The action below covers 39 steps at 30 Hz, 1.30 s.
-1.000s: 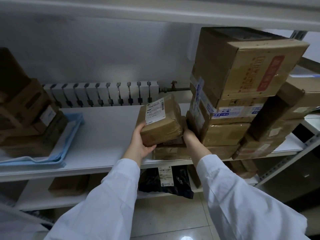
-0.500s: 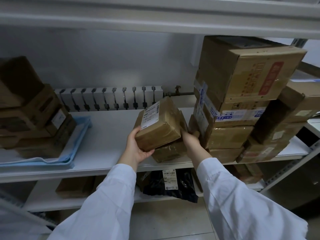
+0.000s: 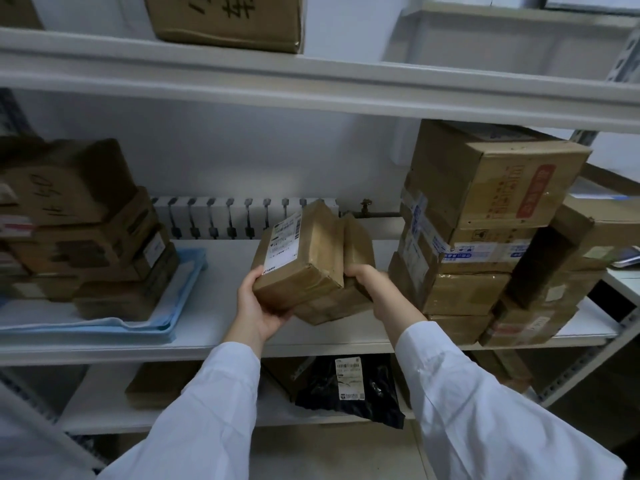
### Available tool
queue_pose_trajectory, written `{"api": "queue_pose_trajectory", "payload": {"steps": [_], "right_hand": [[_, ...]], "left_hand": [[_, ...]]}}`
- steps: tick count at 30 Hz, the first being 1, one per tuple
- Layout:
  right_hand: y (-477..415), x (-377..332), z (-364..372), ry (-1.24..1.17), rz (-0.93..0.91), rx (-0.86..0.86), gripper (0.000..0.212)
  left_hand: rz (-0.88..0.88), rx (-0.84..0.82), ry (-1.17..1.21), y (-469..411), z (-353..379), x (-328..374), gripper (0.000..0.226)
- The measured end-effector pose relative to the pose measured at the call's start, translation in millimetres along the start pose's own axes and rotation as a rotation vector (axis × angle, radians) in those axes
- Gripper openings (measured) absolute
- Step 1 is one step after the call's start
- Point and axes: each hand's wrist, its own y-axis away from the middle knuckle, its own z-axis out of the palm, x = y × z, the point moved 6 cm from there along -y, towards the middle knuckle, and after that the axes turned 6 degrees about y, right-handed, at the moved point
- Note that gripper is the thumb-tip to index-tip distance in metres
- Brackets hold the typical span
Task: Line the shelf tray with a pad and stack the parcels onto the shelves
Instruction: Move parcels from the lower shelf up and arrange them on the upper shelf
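My left hand point(image 3: 258, 308) grips the lower left corner of a brown taped parcel with a white label point(image 3: 298, 259), held tilted above the middle shelf point(image 3: 214, 320). A second brown parcel point(image 3: 349, 271) leans behind and under it, and my right hand point(image 3: 369, 280) holds its right side. The blue pad point(image 3: 173, 299) lies in the tray at the shelf's left, with several brown parcels point(image 3: 86, 237) stacked on it.
A tall stack of cardboard boxes point(image 3: 485, 230) fills the right of the middle shelf, close to my right hand. The upper shelf point(image 3: 311, 84) carries a box point(image 3: 225, 19). Below, a black bag parcel point(image 3: 349, 386) and brown parcels sit on the lower shelf. A radiator point(image 3: 235, 216) stands behind.
Both parcels have risen off the shelf and tilted more upright, shifting slightly left. The camera has tipped upward, bringing the upper shelf and its box into view.
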Motion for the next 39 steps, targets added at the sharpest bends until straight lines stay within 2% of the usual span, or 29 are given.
{"api": "queue_pose_trajectory", "payload": {"steps": [3,6,7,11,16,22,29,32,33,34,37,39], "right_hand": [[31.5,-12.8,8.2,0.064,-0.008,-0.079,0.082],[57.2,-17.1,14.9,0.104,-0.054,-0.163,0.049],[65.1,-18.4,17.5,0.112,-0.064,-0.183,0.044],[81.4,-22.5,30.7,0.087,-0.104,-0.229,0.062],[96.9,-20.4,47.3,0.042,-0.115,-0.256,0.06],[111.5,-25.1,65.2,-0.005,-0.139,-0.308,0.061],[119.2,-38.0,62.1,-0.114,-0.199,-0.302,0.021],[121.0,-37.3,53.0,-0.2,-0.185,-0.295,0.019],[122.7,-39.1,50.8,-0.222,-0.177,-0.294,0.021],[122.3,-42.0,45.0,-0.216,-0.178,-0.276,0.032],[110.8,-51.8,27.6,-0.138,-0.236,-0.204,0.1],[111.0,-55.1,19.7,-0.134,-0.278,-0.191,0.113]], "left_hand": [[0.028,-0.034,0.042,11.2,-8.6,13.1,0.048],[0.069,-0.066,0.029,23.7,-18.1,29.1,0.036],[0.088,-0.082,0.016,28.2,-20.0,35.2,0.034],[0.149,-0.142,-0.129,41.2,-25.8,58.1,0.034],[0.203,-0.125,-0.465,54.3,-42.6,86.5,0.028],[0.16,-0.203,-0.519,74.8,-51.9,109.5,0.026],[0.132,-0.339,-0.6,97.2,-37.7,124.1,0.069],[0.131,-0.379,-0.687,109.6,-20.6,118.5,0.099],[0.133,-0.398,-0.717,114.2,-14.6,115.7,0.105],[0.137,-0.423,-0.75,120.1,-7.7,112.2,0.107],[0.128,-0.471,-0.831,134.8,6.2,102.4,0.109],[0.13,-0.495,-0.857,143.0,12.9,98.4,0.111]]}}
